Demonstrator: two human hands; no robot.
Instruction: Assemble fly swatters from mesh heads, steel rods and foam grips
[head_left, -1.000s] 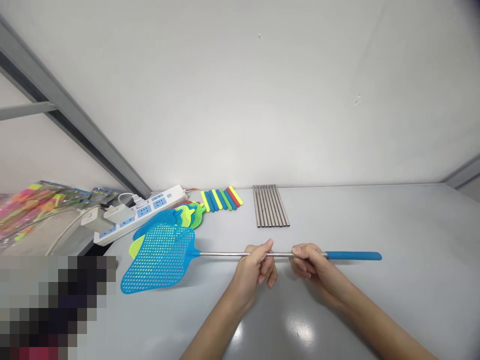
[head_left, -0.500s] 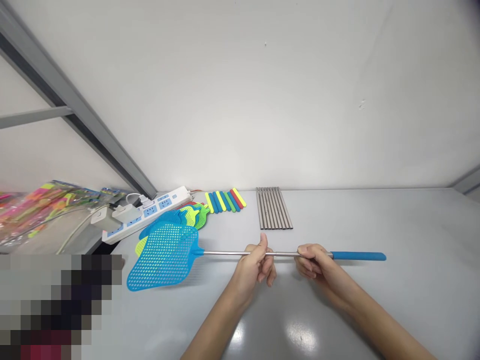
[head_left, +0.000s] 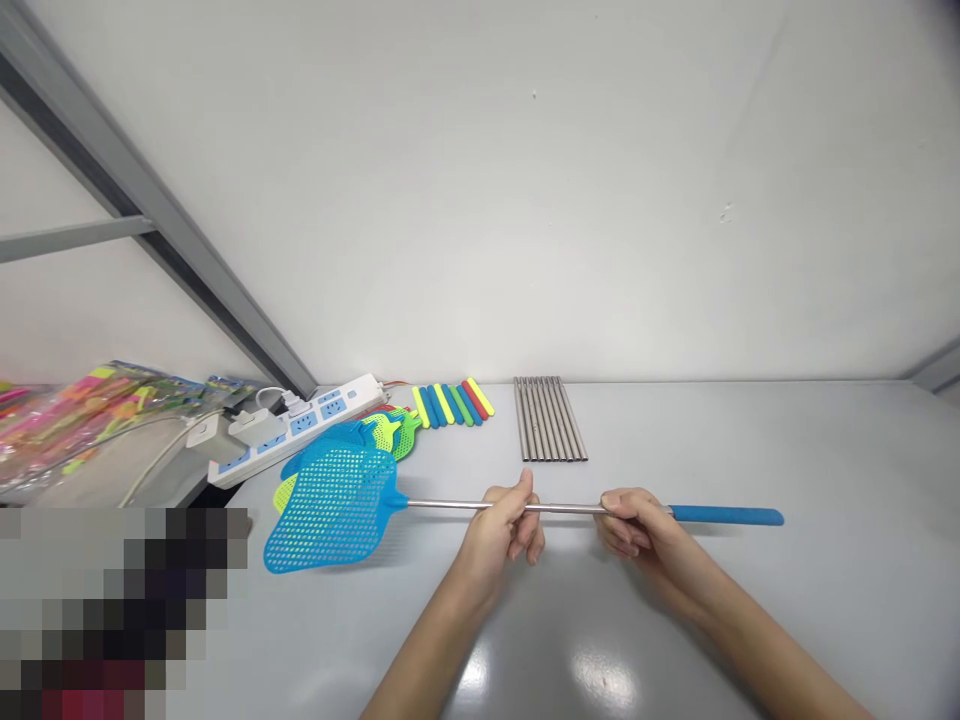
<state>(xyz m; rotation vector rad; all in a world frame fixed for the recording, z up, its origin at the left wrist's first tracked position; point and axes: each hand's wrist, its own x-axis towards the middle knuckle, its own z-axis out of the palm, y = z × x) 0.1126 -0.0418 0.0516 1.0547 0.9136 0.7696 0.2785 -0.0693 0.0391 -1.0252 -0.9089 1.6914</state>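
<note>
A fly swatter [head_left: 330, 508] lies crosswise before me, its blue mesh head to the left and its blue handle to the right. Around the metal rod left of centre, my left hand [head_left: 504, 525] is closed with the thumb raised along it. Thumb and fingers of my right hand [head_left: 637, 520] pinch the rod just beside the handle. Behind the hands, several metal tubes [head_left: 551, 420] lie side by side on the table. Coloured handle grips [head_left: 452, 403] in yellow, blue, green and red form a row to their left. More mesh swatter heads [head_left: 390, 432] overlap partly beneath the held one.
A white power strip [head_left: 300, 425] with chargers plugged in crosses the table's left side. Beyond it are plastic-wrapped colourful packages [head_left: 105, 410]. A grey metal frame [head_left: 187, 230] slants along the left, and a pale wall [head_left: 570, 200] rises behind the grey table [head_left: 840, 450].
My right hand and the blue handle have shifted slightly right. The rod span between my hands looks a little longer. The mesh head has tilted slightly.
</note>
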